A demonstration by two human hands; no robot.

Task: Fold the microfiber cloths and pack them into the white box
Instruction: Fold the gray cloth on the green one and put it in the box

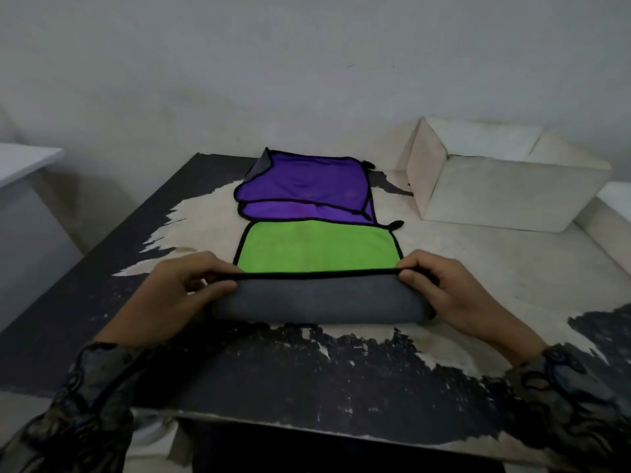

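A green microfiber cloth (pixel 317 247) with black piping and a grey underside lies in the middle of the table. Its near edge is lifted and turned over, so the grey side faces me. My left hand (pixel 177 295) pinches the left corner of that raised edge. My right hand (pixel 454 291) pinches the right corner. Behind it lies a purple cloth (pixel 304 186), loosely folded, its near edge touching the green one. The white box (pixel 505 196) stands at the back right with its flaps open; its inside is hidden from here.
The table top (pixel 341 370) is dark with large worn pale patches, and its front edge runs close to me. A white surface (pixel 24 162) stands off to the left. A grey wall rises behind the table.
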